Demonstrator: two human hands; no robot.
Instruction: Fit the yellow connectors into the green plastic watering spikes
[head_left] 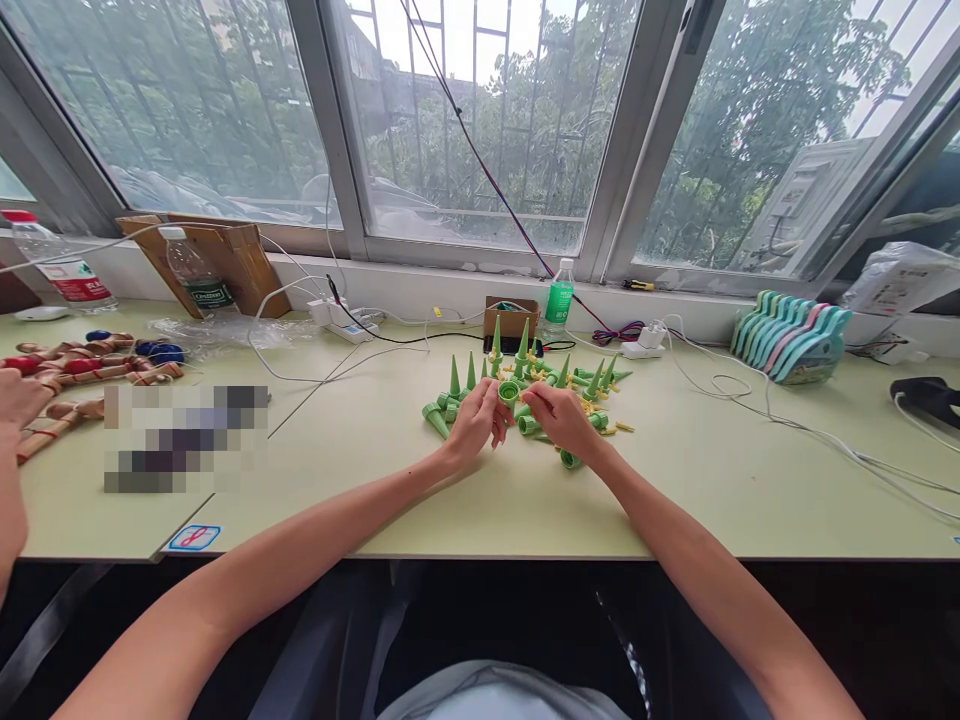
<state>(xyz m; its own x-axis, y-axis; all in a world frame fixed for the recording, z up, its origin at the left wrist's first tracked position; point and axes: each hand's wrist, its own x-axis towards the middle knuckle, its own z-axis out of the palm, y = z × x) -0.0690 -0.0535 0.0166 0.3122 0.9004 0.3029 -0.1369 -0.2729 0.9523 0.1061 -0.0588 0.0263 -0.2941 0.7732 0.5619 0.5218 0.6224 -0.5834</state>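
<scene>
My left hand [474, 418] is closed around a green plastic plant-watering spike [508, 391], its round open end turned up toward me. Close on the right, my right hand [559, 412] has its fingers pinched together at the rim of that opening; anything between them is too small to make out. Around and behind both hands lie several more green spikes, some upright like this cone [454, 376], others on their sides like this one [435, 420]. Small yellow pieces [624, 427] are scattered among them.
A small cardboard box [512, 312] and a green-labelled bottle [559, 296] stand behind the pile. White cables [810, 428] cross the table's right side near pastel hangers-like plastic pieces [791, 335]. At left, another person's hand [22, 400] is by wooden figures [82, 362].
</scene>
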